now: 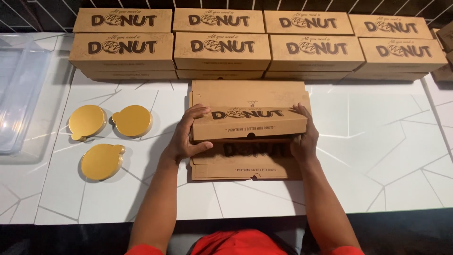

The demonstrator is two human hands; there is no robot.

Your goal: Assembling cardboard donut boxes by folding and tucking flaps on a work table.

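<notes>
A brown cardboard box [250, 123] with dark printing sits in the middle of the white counter, and both hands hold it. My left hand [185, 134] grips its left end, fingers over the top edge. My right hand [303, 137] grips its right end. Under it lies a flat unfolded carton blank [245, 167] of the same brown card, and another flat piece [247, 92] shows behind the box.
Closed brown boxes [222, 47] stand stacked in a row along the back. Three round gold cake boards [101, 161] lie to the left. A clear plastic tub [19, 94] stands at the far left. The counter's front edge [226, 215] runs below my arms.
</notes>
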